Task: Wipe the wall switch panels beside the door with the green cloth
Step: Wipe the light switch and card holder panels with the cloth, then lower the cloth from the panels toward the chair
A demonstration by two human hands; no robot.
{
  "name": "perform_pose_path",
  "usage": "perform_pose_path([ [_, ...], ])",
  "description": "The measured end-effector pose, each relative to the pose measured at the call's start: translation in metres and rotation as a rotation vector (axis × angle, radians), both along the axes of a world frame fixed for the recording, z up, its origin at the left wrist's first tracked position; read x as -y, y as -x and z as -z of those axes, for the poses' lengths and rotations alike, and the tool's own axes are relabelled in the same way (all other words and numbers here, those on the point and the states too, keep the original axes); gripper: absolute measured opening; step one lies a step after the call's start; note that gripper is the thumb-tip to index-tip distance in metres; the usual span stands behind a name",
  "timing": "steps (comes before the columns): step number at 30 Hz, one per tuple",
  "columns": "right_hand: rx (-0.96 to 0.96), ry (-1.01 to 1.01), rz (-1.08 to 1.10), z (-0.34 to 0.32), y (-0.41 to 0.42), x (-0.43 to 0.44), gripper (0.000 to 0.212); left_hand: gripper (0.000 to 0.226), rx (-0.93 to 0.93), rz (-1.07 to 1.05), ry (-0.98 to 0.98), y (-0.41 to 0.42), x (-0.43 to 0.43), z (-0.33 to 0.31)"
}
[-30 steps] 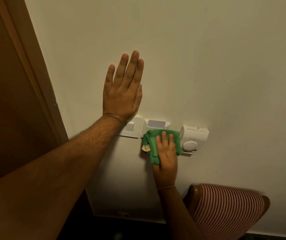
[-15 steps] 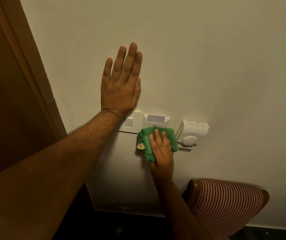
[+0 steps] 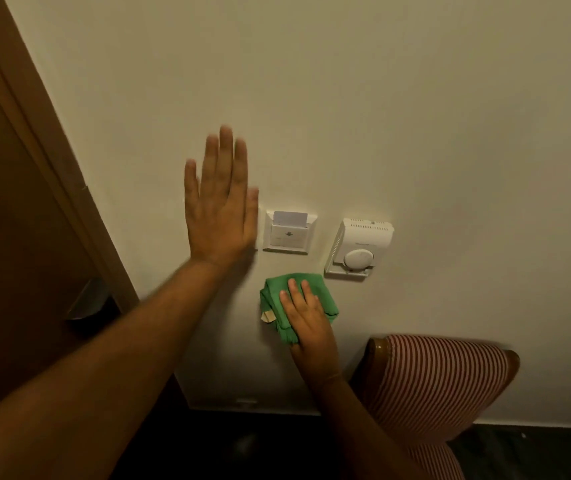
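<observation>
Your right hand [image 3: 306, 315] presses the green cloth [image 3: 298, 299] flat below the key-card panel [image 3: 289, 232]; your left hand [image 3: 220, 206], fingers spread, braces against the wall [image 3: 381, 116].

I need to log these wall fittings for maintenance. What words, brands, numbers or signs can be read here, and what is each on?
No text here can be read.
Thermostat: a small line of print above the round dial, too blurred to read.
Key card holder: a downward arrow sign below the slot, no words legible.
White card in the slot: looks blank.
Green cloth: a pale tag at its left edge, nothing legible.
</observation>
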State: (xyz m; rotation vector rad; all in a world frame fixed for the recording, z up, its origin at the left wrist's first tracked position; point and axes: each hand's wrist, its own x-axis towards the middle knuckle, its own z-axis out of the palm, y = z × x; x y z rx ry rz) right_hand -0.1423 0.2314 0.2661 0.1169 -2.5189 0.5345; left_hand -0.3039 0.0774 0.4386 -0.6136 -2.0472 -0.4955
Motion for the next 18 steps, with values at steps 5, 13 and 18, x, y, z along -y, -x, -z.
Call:
perform_pose_path([
  [5,0.159,0.05,-0.016,0.081,-0.083,-0.008,0.054,0.071,0.246,0.185,0.161,-0.127,-0.003,0.174],
  [13,0.797,0.27,0.282,0.228,-0.214,-0.064,0.073,0.065,0.667,0.216,0.444,-0.277,-0.004,0.338],
  [18,1.042,0.179,0.514,0.302,-0.237,-0.1,0.07,0.067,0.846,0.167,0.547,-0.346,-0.007,0.4],
])
